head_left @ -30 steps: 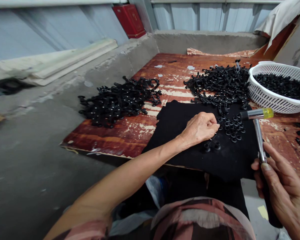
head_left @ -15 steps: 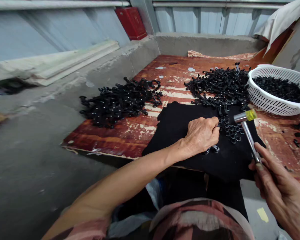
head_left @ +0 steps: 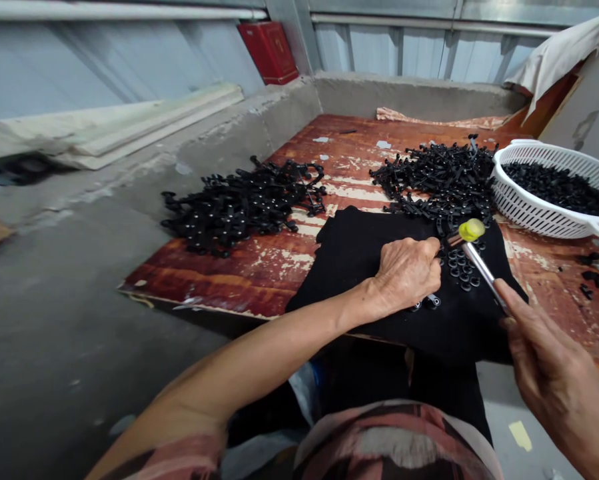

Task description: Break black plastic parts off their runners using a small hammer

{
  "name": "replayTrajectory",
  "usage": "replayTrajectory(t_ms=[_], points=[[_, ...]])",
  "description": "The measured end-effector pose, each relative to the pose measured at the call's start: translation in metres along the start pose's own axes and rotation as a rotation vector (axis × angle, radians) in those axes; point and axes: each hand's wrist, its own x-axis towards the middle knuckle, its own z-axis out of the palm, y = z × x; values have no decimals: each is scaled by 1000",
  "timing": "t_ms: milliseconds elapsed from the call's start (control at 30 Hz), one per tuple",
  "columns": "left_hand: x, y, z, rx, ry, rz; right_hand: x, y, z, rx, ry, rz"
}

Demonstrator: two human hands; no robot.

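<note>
My right hand is closed round the handle of a hammer with a metal head and a yellow face. The hammer's head hangs close to the fingertips of my left hand. My left hand is closed and rests on a black cloth; it seems to pinch a small black part, mostly hidden by the fingers. Just below that hand lie black parts with ringed ends. Several round-ended black parts lie on the cloth under and beside the hammer.
A heap of black parts sits at the table's left, and another heap behind the cloth. At right stands a white slotted basket of small black pieces. Loose black pieces lie below it. A concrete ledge borders the red-brown table.
My right hand has swung the hammer's head left and nearer to my left fingertips, its yellow face turning more toward view. My left hand stays in place on the cloth.
</note>
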Motion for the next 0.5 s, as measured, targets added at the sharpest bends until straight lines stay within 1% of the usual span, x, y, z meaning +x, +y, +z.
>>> replayTrajectory(t_ms=[133, 167, 200, 300, 333, 367, 433, 467, 500], points=[[1, -1, -1, -27, -15, -6, -1, -7, -8, 12, 148, 7], [1, -1, 0, -33, -12, -6, -1, -7, -7, -6, 148, 9], [2, -2, 0, -39, -8, -6, -1, -6, -6, -27, 120, 9], [3, -4, 2, -69, 4, -11, -1, 0, -2, -40, -25, -8], [3, -4, 3, -82, 5, -14, -1, 1, -1, -22, -30, -9], [4, -5, 3, -94, 3, -16, -1, 1, -1, -5, 5, -9], [4, -5, 4, -113, -1, -22, -1, -1, -1, 6, 114, -8], [4, -6, 4, -120, 0, -24, -2, -2, -2, -13, 136, -13], [4, -6, 4, -125, 0, -27, -2, -2, -2, -46, 123, -17]])
